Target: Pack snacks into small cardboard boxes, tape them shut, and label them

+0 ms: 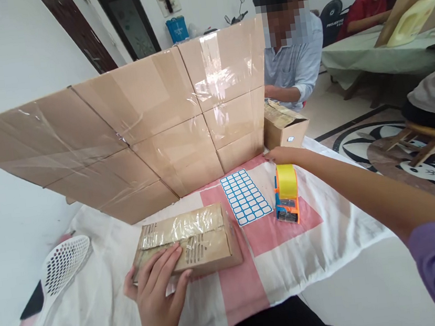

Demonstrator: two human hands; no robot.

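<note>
A small taped cardboard box [211, 240] lies on the table in front of me. My left hand [162, 278] rests over its near left part, fingers stretched and spread, thumb against the front side. My right hand [282, 155] reaches out to the foot of the cardboard partition [170, 132], beside a second cardboard box [283, 126] with a small label on its end. The fingertips there are too small and partly hidden to judge. Between my hands lie a sheet of blue-bordered white labels [246, 196] and a tape dispenser [286, 194] with a yellow roll.
At the left lies a white slotted skimmer [65, 263]. A red-and-white cloth [241, 292] covers the table. Across from me sits a person in a grey-blue shirt [296, 63]. Farther right, other people sit around a table [362, 52] with a yellowish bottle [414, 17] on it.
</note>
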